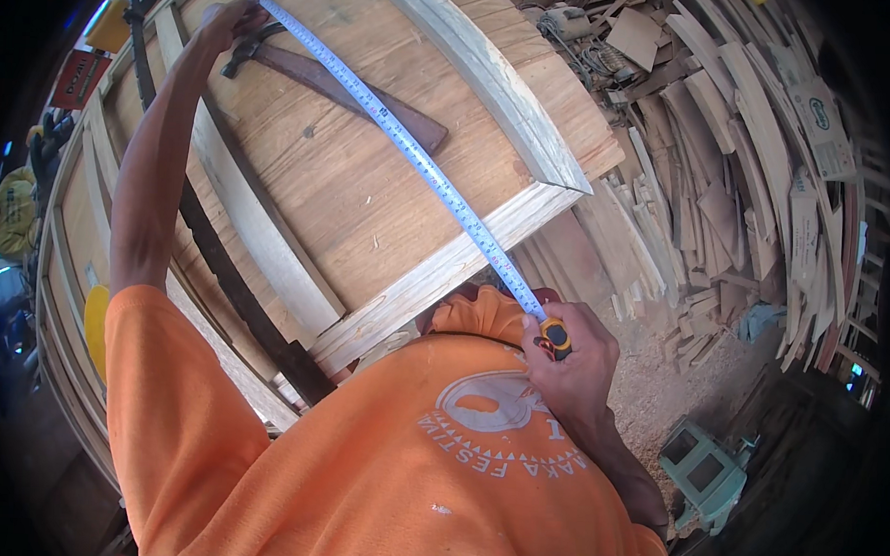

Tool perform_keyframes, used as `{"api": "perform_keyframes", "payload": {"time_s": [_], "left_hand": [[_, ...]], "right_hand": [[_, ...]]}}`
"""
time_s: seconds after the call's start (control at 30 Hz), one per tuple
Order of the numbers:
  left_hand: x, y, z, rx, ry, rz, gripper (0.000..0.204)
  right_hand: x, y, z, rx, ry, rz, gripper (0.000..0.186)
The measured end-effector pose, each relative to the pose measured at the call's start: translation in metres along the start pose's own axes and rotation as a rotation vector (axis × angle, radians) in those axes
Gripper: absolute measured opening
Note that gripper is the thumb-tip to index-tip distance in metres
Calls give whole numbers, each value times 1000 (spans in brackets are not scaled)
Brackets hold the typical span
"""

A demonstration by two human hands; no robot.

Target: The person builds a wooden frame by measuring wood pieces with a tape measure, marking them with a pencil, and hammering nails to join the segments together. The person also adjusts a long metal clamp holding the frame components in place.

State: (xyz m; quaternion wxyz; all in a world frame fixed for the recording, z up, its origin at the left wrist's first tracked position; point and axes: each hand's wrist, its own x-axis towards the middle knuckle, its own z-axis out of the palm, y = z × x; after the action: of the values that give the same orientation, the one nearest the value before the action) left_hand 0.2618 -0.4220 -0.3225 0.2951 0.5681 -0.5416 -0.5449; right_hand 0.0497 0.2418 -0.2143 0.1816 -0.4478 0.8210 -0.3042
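My left hand (230, 21) reaches to the far end of a wooden frame (260, 234) and pins the tip of a tape measure blade (410, 144) there. The blade runs diagonally across the plywood board (364, 207) to my right hand (572, 356), which grips the yellow tape measure case (557, 336) near my chest. A hammer with a dark wooden handle (344, 90) lies on the board under the blade, close to my left hand. A curved light wood piece (496, 84) forms the frame's right side.
A heap of cut wood strips and offcuts (723, 180) fills the right side, with sawdust on the floor (657, 383). A green machine (703, 468) stands at lower right. More wooden slats (73, 265) and a yellow object (95, 325) sit at the left.
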Motion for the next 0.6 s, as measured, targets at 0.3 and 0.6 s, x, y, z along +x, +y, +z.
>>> {"api": "perform_keyframes", "payload": {"time_s": [0.3, 0.6], "left_hand": [[39, -18, -8, 123, -35, -24, 27], [-15, 4, 12, 12, 73, -81, 22]], "right_hand": [[-3, 7, -2, 5, -45, 15, 19], [2, -2, 1, -25, -12, -19, 19]]}}
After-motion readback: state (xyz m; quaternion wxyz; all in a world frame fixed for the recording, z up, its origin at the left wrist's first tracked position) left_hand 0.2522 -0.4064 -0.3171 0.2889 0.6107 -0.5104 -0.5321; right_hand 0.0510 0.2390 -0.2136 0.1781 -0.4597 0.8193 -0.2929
